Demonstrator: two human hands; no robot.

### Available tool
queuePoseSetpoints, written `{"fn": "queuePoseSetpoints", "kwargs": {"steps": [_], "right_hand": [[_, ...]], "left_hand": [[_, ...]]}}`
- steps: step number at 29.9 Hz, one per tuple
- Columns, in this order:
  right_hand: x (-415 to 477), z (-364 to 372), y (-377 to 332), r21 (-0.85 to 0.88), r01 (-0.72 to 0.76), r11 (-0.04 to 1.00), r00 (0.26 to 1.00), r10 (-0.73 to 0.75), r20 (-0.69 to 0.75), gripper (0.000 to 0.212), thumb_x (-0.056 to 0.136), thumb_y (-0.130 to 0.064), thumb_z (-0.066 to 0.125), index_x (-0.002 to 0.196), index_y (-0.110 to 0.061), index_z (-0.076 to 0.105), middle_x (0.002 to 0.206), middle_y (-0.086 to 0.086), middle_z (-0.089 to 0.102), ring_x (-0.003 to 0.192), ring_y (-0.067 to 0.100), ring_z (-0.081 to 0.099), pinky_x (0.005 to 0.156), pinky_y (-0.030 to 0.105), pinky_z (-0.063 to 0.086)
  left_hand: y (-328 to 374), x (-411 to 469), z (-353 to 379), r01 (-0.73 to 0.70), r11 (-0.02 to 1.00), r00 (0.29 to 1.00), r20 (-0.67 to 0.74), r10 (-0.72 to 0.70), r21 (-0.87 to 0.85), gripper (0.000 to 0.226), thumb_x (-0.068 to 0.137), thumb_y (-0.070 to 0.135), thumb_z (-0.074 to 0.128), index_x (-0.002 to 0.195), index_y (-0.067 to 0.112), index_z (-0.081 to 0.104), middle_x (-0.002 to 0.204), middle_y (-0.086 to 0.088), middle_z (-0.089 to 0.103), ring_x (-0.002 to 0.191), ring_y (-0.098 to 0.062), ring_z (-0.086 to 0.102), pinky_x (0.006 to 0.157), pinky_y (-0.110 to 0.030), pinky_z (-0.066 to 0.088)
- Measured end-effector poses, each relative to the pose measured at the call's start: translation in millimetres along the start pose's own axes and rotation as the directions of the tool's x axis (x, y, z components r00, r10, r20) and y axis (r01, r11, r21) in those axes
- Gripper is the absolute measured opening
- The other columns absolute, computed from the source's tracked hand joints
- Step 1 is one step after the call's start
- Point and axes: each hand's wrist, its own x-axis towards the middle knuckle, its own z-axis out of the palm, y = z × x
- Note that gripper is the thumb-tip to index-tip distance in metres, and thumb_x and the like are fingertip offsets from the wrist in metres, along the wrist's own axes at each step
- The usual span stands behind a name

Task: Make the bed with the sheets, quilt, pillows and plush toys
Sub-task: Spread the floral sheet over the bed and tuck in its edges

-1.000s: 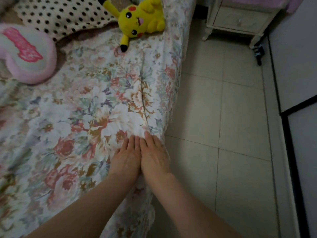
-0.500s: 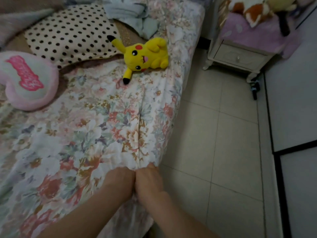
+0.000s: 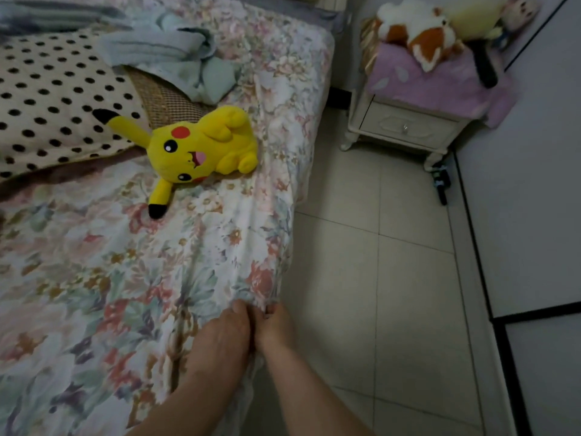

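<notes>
A floral quilt (image 3: 132, 278) covers the bed and hangs over its right side. My left hand (image 3: 223, 336) and my right hand (image 3: 276, 325) sit side by side at that edge, fingers curled into a fold of the quilt. A yellow plush toy (image 3: 204, 146) lies on its side further up the quilt. A polka-dot pillow (image 3: 53, 111) lies at the upper left. A crumpled pale blue blanket (image 3: 176, 55) sits near the head of the bed.
A white nightstand (image 3: 405, 127) stands beside the bed's head, topped with a purple cloth (image 3: 421, 83) and a white-and-orange plush (image 3: 421, 36). Tiled floor (image 3: 377, 278) runs along the bed's right side. A white wardrobe wall (image 3: 534, 199) borders the floor on the right.
Both hands went from lying flat on the quilt to curling into its edge and shifted toward the bed's side. The view lifted, showing the nightstand; the pink heart pillow left the frame.
</notes>
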Motion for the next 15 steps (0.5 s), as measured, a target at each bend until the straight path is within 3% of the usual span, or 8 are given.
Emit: {"fn": "queuePoseSetpoints", "kwargs": {"steps": [2,5,11,15], "right_hand": [[6,-4,2,-0.024,-0.021,1.0,1.0,0.021,0.006,0.027,0.086,-0.04,0.065,0.084,-0.014,0.057,0.085,0.0,0.064,0.08,0.019,0.059,0.063,0.025,0.039],[4,-15,-1,-0.099,-0.031,0.995,1.0,0.031,-0.003,0.037,0.084,-0.042,0.066,0.063,-0.018,0.046,0.065,-0.007,0.051,0.069,0.015,0.051,0.057,0.024,0.031],[6,-39,-13,-0.161,0.03,0.987,0.999,-0.027,0.024,0.028,0.088,-0.03,0.064,0.066,-0.02,0.052,0.08,0.002,0.065,0.07,0.014,0.051,0.044,0.014,0.031],[5,-47,-10,-0.148,0.076,0.986,0.997,-0.072,0.032,0.037,0.088,-0.035,0.064,0.059,-0.019,0.048,0.059,-0.007,0.052,0.06,0.011,0.047,0.049,0.021,0.031]], "left_hand": [[2,5,-1,0.018,1.0,1.0,-0.001,-0.018,-0.012,0.017,0.1,0.018,0.038,0.115,0.022,0.045,0.112,0.001,0.063,0.102,-0.016,0.064,0.078,-0.028,0.047],[4,12,-4,0.047,0.997,0.999,0.018,-0.046,-0.069,0.022,0.099,0.026,0.042,0.115,0.026,0.057,0.113,0.001,0.065,0.105,-0.016,0.064,0.083,-0.028,0.048],[24,20,-12,0.102,0.986,0.995,0.017,-0.101,-0.128,0.021,0.1,0.022,0.04,0.115,0.03,0.052,0.117,0.005,0.06,0.106,-0.014,0.062,0.081,-0.026,0.047],[27,19,-11,0.147,0.974,0.986,-0.055,-0.158,-0.171,0.021,0.098,0.03,0.045,0.115,0.022,0.036,0.114,0.0,0.043,0.094,-0.015,0.06,0.066,-0.026,0.044]]}}
